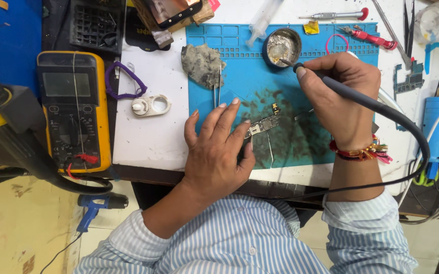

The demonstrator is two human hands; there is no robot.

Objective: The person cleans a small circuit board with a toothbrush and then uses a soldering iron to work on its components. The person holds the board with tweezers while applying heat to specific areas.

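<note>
Left hand (214, 152) pins circuit board (262, 125); right hand (338, 96) seemingly dips soldering iron (351, 99).

Small circuit board (262, 124) flat on blue mat, partly covered; dark soldering iron (331, 86) tilted, tip seemingly in round tin.

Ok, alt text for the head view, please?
The right hand holds a soldering iron with its tip at a round tin, while the left hand presses a small circuit board onto a blue work mat.
</note>
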